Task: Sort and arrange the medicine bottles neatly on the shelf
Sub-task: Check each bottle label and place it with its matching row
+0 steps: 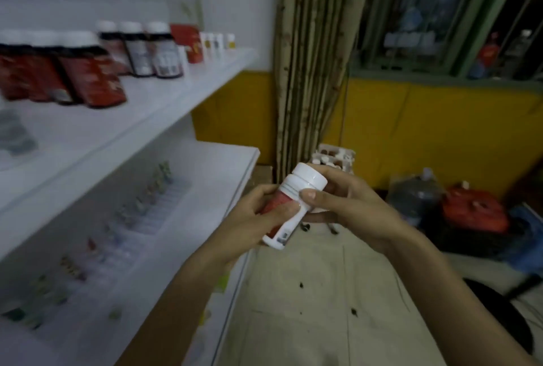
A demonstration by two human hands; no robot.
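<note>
I hold a white medicine bottle (291, 204) with a red label and white cap, tilted, in front of me beside the shelf. My left hand (258, 215) grips its lower body and my right hand (340, 198) grips it near the cap with the thumb across the neck. On the upper white shelf (164, 101) stand several dark bottles with red labels (88, 71), several dark bottles with pale labels (152, 51), a red box (188, 42) and small white bottles (217, 42) at the far end.
The lower shelf (205, 189) carries rows of small blurred packets. A cardboard box of bottles (335, 157) sits on the floor by a striped curtain (311, 57). Bags and a red container (473, 213) lie at the right. Pale floor spreads below.
</note>
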